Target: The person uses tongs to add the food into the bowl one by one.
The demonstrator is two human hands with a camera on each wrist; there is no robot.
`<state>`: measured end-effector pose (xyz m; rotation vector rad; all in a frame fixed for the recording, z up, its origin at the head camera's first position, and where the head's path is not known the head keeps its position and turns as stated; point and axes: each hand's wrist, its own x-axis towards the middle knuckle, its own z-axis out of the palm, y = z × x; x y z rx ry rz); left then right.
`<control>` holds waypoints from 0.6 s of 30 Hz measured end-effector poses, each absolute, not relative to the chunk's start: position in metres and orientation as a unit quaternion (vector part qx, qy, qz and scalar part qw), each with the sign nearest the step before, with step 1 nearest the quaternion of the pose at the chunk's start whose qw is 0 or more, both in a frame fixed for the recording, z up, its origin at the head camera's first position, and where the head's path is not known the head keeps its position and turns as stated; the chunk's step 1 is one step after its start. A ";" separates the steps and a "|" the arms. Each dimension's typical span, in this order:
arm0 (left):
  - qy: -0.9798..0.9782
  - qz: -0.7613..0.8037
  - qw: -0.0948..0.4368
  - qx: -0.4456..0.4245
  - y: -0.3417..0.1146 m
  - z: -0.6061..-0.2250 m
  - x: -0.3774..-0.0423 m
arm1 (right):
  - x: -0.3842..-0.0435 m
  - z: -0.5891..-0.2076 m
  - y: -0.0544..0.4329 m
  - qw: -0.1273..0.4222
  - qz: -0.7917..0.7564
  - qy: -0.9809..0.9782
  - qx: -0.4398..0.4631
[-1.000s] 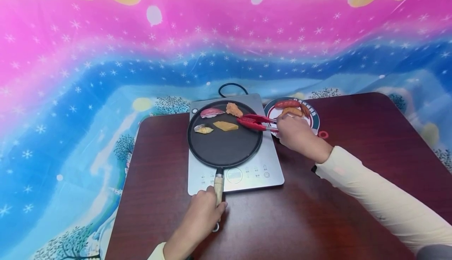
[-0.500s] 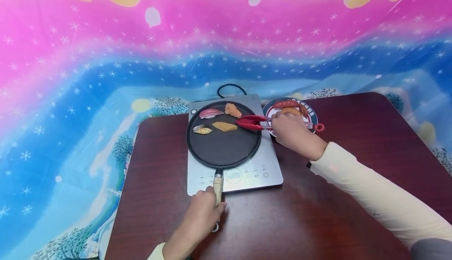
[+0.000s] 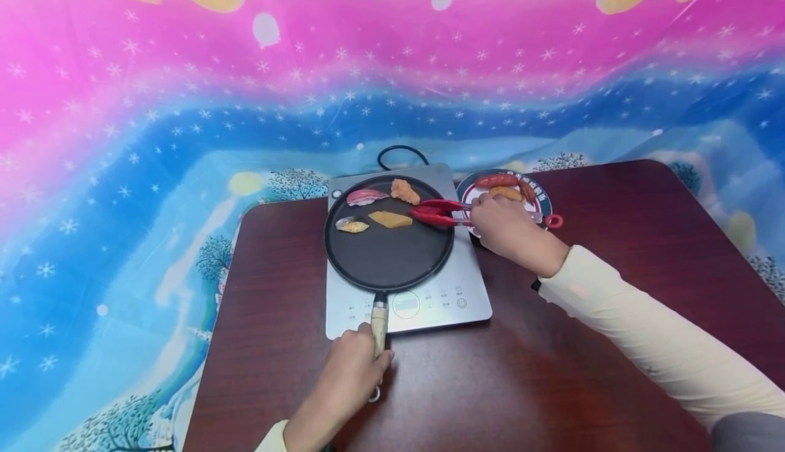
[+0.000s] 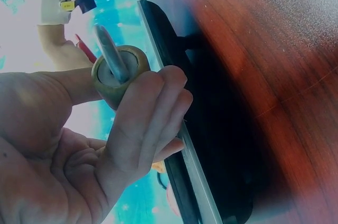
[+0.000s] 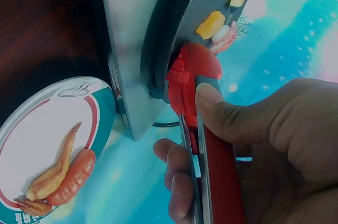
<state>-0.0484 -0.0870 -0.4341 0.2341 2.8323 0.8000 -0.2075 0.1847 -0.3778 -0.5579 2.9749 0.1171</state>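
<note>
My left hand (image 3: 352, 368) grips the pale wooden handle (image 3: 379, 326) of a black frying pan (image 3: 386, 261). In the left wrist view its fingers curl round the handle's end. My right hand (image 3: 509, 230) holds red-tipped tongs (image 3: 438, 213), with the thumb along one arm in the right wrist view. The tongs' tips overlap the pan's right side, close to an orange crumbly piece (image 3: 405, 191). Whether they hold food I cannot tell. A flat yellow piece (image 3: 390, 219), a pink-and-white piece (image 3: 366, 197) and a silver-and-yellow piece (image 3: 352, 225) also lie in the pan.
Under the pan is a silver induction cooker (image 3: 472, 302) with a black cable (image 3: 401, 146) behind it. A plate (image 5: 31, 113) bears a red sausage (image 5: 73, 177) and fried shrimp (image 5: 58, 167), partly behind my right hand. Below is a dark wooden table (image 3: 466, 384); a patterned cloth backdrop (image 3: 392, 56) hangs behind.
Since one second ago, my right hand and the tongs have shifted slightly left, and the tongs' ring end has risen into clearer view. My left hand and the food in the pan keep their places.
</note>
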 end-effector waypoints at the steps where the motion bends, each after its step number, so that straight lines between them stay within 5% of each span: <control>1: 0.955 0.269 0.093 0.080 -0.087 -0.434 -0.048 | -0.207 -0.378 0.185 0.054 0.037 0.980 -0.187; 18: 0.955 0.270 0.093 0.079 -0.088 -0.435 -0.048 | -0.205 -0.369 0.194 0.104 -0.011 0.985 -0.135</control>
